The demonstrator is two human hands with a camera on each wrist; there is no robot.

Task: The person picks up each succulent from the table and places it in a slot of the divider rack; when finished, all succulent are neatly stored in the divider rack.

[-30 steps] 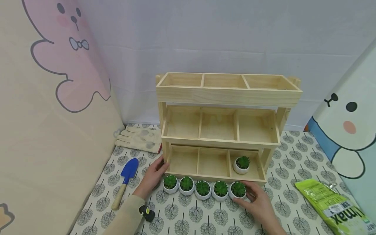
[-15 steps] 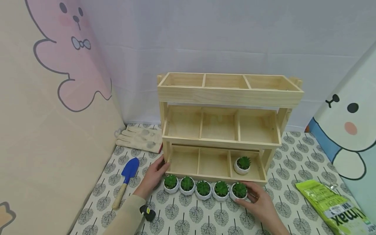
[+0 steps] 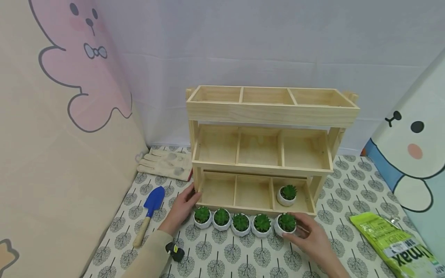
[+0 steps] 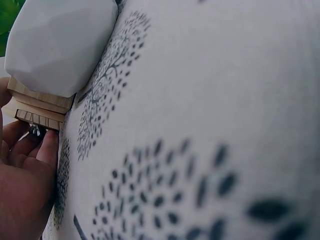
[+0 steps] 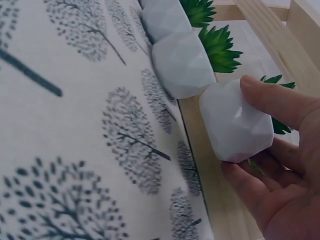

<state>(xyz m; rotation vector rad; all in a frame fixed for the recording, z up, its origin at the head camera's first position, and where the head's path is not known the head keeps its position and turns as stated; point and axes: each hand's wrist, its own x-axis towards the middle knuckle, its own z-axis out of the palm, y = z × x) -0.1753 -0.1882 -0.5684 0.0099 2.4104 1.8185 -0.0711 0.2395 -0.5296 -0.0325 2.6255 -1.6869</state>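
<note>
Held pot: a small white faceted pot with a green succulent [image 3: 285, 224] is held at the right end of the row, just in front of the shelf's lowest front board; in the right wrist view it appears to be raised off the cloth, slightly tilted.
Right hand: the pot is pinched by the right hand [image 3: 313, 236], thumb on one side and fingertips on the other, spread only as wide as the pot.
Step in hand: the picking-up of this pot, as judged; it has not yet been brought over the board.
Next move: clearance above the front board would seem to be called for, then a level lowering, with the neighbouring pots left unbumped.
Row of four pots: the others [image 3: 240, 227] are lined up close together to the left of the held one, along the board.
Lower right compartment: one potted succulent [image 3: 286, 196] is already stood in this bay [image 3: 303, 194].
Wooden shelf: three divided tiers are borne by the stand [image 3: 272, 114].
Left hand: the shelf's lower left end is gripped by the left hand [image 3: 180, 206], fingers curled at the corner, presumably for steadying.
Surroundings: on the patterned cloth [image 3: 231, 253] are laid a blue trowel [image 3: 148, 210], pale gloves [image 3: 166, 165] and a green bag [image 3: 396, 243].
</note>
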